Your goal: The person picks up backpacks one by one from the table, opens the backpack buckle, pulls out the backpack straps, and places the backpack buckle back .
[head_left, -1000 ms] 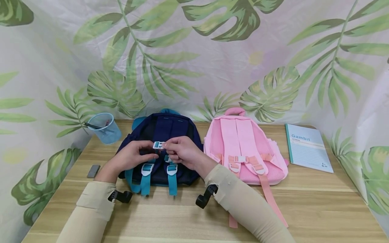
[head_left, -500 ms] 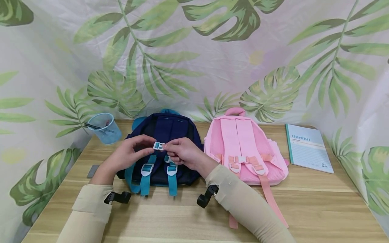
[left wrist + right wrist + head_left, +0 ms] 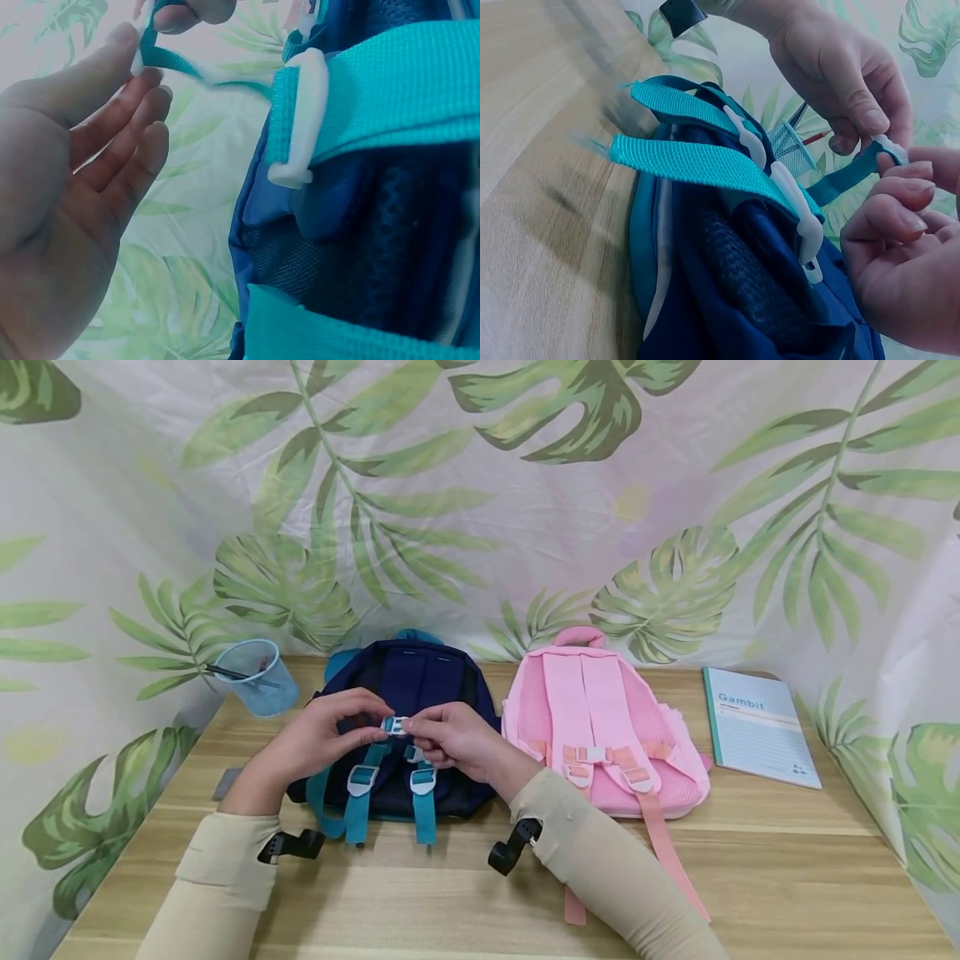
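Pinching a small white buckle (image 3: 396, 725) from both sides, the hands nearly meet above the blue bag (image 3: 420, 672). The left hand (image 3: 322, 731) has thumb and forefinger on the buckle's left end, its other fingers loosely bent; the right hand (image 3: 459, 739) grips the opposite end between thumb and forefinger, its remaining fingers curled beneath. Whether the buckle's halves are fully joined cannot be made out. A teal strap (image 3: 844, 181) runs from the buckle toward the bag. Just below the hands, two white sliders (image 3: 362, 779) sit on the bag's straps, whose loose ends (image 3: 425, 818) hang toward the person.

Immediately right of the right hand lies the pink bag (image 3: 566, 693), with peach straps (image 3: 675, 860) trailing past the right sleeve (image 3: 600, 860). Farther right is a notebook (image 3: 761, 727). Left of the left hand and beyond it stands a blue cup (image 3: 272, 695) of pens; a grey block (image 3: 226, 783) lies beside the left wrist, partly hidden. All rest on the wooden desk (image 3: 420, 902).
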{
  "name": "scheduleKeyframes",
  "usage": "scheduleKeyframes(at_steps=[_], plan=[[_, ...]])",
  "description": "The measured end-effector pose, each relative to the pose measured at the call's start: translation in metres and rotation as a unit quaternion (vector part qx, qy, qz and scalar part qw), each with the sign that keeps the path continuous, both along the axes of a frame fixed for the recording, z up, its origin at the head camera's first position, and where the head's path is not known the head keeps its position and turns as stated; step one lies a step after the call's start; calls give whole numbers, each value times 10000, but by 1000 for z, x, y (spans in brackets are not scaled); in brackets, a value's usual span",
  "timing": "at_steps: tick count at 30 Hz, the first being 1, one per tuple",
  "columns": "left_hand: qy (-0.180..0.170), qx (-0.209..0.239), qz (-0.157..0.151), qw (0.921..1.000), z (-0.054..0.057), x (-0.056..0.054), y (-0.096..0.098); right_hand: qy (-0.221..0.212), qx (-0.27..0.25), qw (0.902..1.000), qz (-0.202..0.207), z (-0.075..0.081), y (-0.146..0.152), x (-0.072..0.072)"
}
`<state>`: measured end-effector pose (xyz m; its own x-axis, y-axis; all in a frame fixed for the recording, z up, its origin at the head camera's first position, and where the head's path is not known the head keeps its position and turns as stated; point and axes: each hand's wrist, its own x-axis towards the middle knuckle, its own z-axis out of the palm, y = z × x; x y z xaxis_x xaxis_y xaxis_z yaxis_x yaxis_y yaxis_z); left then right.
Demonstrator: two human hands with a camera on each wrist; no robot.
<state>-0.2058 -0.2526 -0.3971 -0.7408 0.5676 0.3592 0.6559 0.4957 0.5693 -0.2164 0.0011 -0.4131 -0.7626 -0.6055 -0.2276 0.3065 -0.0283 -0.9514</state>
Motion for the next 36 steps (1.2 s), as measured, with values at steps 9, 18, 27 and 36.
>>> scheduleKeyframes(at_steps=[9, 18, 27, 36], plan=[[-49, 86, 61, 9999, -1, 1, -4, -135, -136, 9998, -35, -2, 6, 0], [-316, 223, 98, 9992, -3, 1, -7, 35, -56, 9999, -110, -7, 4, 0], [-482, 235, 74, 9985, -4, 0, -8, 106, 26, 9997, -215, -4, -1, -2], [-607, 325, -83, 9976, -5, 1, -8, 11, 190, 9991, -368, -1, -5, -1]])
